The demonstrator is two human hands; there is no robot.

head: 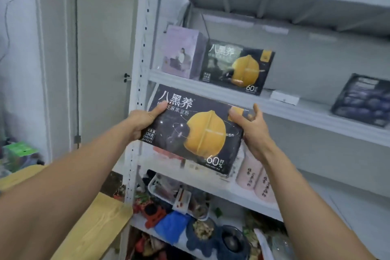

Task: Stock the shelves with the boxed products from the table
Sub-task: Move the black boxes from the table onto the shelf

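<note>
I hold a flat black box (pixel 196 129) with a yellow fruit picture and white lettering in front of the white shelf unit. My left hand (pixel 143 122) grips its left edge, thumb on the front face. My right hand (pixel 251 126) grips its right edge, thumb on the top corner. The box hangs tilted just below the front lip of a shelf board (pixel 295 110). On that board stand an identical black box (pixel 236 67) and a lilac box (pixel 181 53) at the far left.
A small white flat box (pixel 285 97) and a dark blue box (pixel 363 101) lie further right on the same shelf. Pink canisters (pixel 253 177) stand one shelf down. Lower shelves hold cluttered bowls and packets. A yellow-covered surface (pixel 95 228) is at lower left, a door (pixel 101 48) behind.
</note>
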